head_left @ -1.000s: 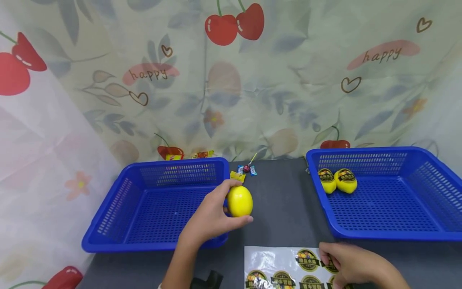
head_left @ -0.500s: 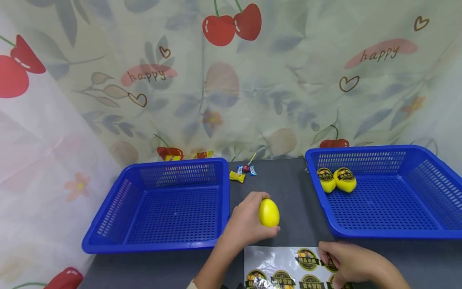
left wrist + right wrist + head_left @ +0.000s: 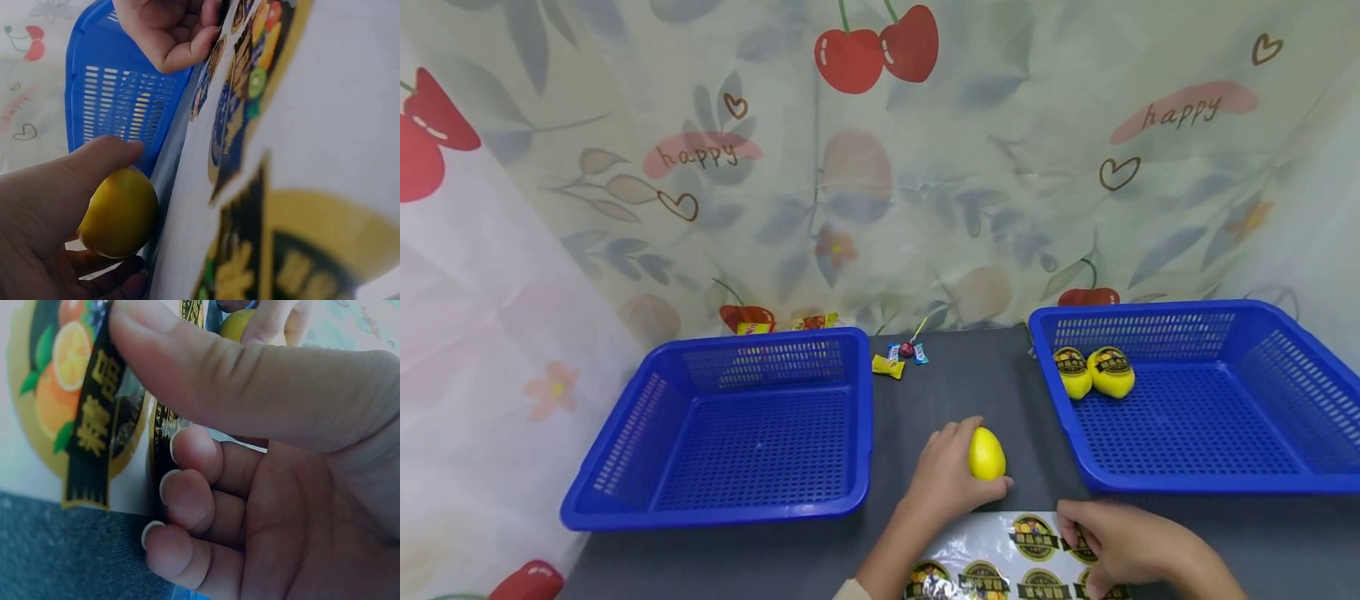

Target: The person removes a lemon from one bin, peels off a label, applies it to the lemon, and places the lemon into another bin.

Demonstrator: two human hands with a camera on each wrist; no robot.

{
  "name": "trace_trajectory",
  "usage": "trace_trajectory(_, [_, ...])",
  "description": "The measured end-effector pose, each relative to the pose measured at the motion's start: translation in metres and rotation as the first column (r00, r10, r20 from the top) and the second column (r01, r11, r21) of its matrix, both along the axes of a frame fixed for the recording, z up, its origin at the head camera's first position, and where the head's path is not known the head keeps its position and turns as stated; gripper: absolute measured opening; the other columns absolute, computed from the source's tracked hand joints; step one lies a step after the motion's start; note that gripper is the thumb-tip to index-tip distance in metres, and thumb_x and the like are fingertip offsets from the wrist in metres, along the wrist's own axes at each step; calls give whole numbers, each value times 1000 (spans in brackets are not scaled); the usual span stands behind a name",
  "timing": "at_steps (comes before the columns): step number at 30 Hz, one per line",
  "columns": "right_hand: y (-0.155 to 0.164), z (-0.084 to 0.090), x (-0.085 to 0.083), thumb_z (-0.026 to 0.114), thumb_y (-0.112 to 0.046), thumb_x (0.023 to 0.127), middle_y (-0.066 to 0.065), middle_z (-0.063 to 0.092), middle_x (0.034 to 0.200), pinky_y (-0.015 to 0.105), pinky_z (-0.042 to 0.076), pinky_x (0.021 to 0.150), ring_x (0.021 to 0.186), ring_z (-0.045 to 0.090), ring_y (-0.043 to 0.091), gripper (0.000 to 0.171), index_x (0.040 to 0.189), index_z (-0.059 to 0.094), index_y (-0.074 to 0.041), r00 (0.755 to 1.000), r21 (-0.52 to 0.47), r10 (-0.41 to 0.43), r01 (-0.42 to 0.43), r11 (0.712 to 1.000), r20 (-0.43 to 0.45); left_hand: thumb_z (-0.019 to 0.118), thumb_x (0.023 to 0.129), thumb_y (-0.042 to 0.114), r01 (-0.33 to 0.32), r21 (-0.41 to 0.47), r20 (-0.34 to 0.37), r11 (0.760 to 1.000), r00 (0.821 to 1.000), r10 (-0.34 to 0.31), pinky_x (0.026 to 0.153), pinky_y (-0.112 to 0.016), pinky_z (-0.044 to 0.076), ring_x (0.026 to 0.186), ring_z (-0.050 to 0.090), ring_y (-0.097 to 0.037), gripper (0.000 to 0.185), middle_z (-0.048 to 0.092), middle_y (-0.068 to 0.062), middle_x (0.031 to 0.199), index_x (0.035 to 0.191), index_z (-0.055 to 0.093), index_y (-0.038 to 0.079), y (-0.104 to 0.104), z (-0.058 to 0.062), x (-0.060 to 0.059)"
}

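Observation:
My left hand [image 3: 949,468] grips a yellow lemon [image 3: 987,455] between thumb and fingers, above the dark tabletop just behind the sticker sheet [image 3: 973,537]. In the left wrist view the lemon [image 3: 122,215] shows a smooth skin with no label on the side facing that camera. Round black-and-gold fruit stickers cover the white, glossy sheet. At its right side, my right hand [image 3: 1131,543] pinches with curled fingers. The right wrist view has the thumb [image 3: 169,362] lying against a sticker [image 3: 75,406]; the index fingertip is hidden behind it.
A blue basket [image 3: 715,518] stands at the left. Another blue basket [image 3: 1217,483] at the right holds two labelled lemons [image 3: 1111,372]. Several small wrapped candies [image 3: 888,367] and a lollipop [image 3: 907,349] lie at the back, before a printed curtain [image 3: 925,167].
My left hand has carried the lemon from beside the left basket rightward and down, closer to the sticker sheet. My right hand has stayed at the sheet's right side.

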State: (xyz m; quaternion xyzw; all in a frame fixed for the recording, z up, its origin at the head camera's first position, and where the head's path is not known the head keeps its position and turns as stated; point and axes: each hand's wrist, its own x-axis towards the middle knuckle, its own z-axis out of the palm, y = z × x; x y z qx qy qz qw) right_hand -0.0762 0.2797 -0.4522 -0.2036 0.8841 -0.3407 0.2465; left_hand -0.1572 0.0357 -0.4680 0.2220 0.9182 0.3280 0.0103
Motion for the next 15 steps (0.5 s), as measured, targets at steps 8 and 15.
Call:
trace_trajectory(8, [0,1,-1,90,-6,59,-5,47,68,24,30,50,56,40,5,49,88,52,-19,1000,27,-23,22,999,22,87,70,51,6,-11,17,1000,1000,-6,77,-30,47,94,52,-16,89,57,-4,122,144,51,17,-3,4,2])
trace_trajectory(15, [-1,1,-1,90,-7,59,-7,46,67,23,31,50,56,40,4,50,87,52,-20,1000,19,-11,11,1000,5,86,69,54,-7,-32,-12,999,1000,6,82,-35,48,103,52,-21,94,54,-6,131,147,48,18,-6,6,1])
